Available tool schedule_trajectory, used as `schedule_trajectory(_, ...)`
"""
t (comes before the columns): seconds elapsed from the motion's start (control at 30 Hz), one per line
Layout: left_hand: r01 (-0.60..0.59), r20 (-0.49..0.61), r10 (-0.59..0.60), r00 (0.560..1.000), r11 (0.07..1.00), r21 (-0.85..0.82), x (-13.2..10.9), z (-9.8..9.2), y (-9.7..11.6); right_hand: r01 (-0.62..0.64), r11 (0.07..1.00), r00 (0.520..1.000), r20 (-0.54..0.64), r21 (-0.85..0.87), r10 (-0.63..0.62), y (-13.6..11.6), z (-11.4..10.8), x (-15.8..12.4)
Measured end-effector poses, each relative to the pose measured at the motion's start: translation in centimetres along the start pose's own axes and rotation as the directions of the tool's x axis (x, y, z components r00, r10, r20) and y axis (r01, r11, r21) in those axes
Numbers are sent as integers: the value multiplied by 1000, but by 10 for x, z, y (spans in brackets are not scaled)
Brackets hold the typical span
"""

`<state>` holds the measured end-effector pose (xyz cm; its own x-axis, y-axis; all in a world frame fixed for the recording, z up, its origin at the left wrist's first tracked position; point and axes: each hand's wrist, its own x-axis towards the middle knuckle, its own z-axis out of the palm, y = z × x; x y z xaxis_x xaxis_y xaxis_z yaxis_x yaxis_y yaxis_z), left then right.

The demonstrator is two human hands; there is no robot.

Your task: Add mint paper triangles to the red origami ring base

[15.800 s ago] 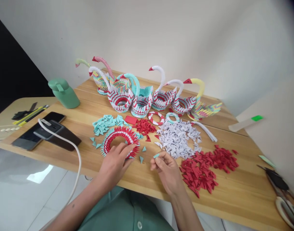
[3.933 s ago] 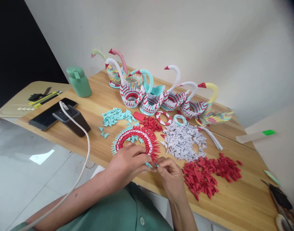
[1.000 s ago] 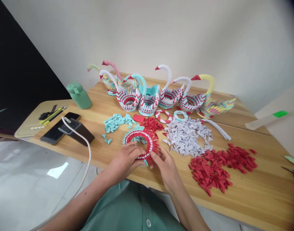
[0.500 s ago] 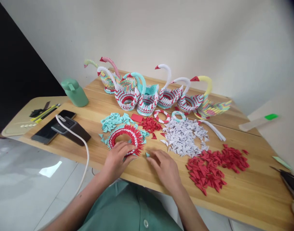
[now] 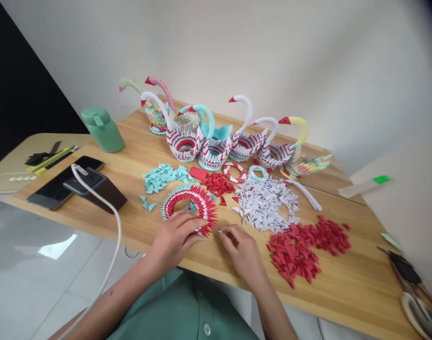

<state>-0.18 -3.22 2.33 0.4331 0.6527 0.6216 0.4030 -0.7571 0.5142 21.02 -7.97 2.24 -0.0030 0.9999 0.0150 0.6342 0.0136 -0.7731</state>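
A ring of folded paper pieces, red, white and turquoise with spiky edges, lies near the table's front edge. My left hand grips its near side, fingers over the rim and thumb in front. Just right of the ring, my right hand pinches a small turquoise folded paper triangle between thumb and forefinger, apart from the ring. Loose turquoise triangles are heaped behind the ring. Small red triangles lie behind it too. White triangles and larger red triangles are piled to the right.
Several paper swans stand along the back. Two small paper rings lie before them. On the left are a green bottle, a phone and a dark stand with a white cable. Scissors lie far right.
The view has shifted slightly. My right hand still pinches the turquoise triangle, now turned so less of it shows. My left hand keeps its grip on the ring.
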Motion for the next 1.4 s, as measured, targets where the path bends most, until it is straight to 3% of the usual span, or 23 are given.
schedule_trajectory(0.07,29,26,-28,999,998,-51,2,-3,5,-142,946,990,52,291,132,-3,-5,-2)
schedule_trajectory(0.17,37,49,-33,998,995,-89,6,-7,11,-275,724,961,159,633,226,-7,-6,-4)
schedule_trajectory(0.27,23,53,-18,998,995,-96,9,-9,15,-341,500,935,234,796,266,-11,-3,-4)
schedule_trajectory(0.37,31,56,-25,998,994,-103,9,-9,17,-352,384,924,250,854,290,-14,-1,-4)
schedule_trajectory(0.7,1,56,6,998,992,-130,10,-4,19,-284,490,950,174,824,258,-10,3,-9)
schedule_trajectory(0.9,-21,45,26,999,994,-110,13,-4,24,-276,502,954,167,820,251,-6,6,-11)
schedule_trajectory(1.4,-5,44,7,999,999,-45,13,-1,27,-287,336,946,210,897,246,-10,10,-13)
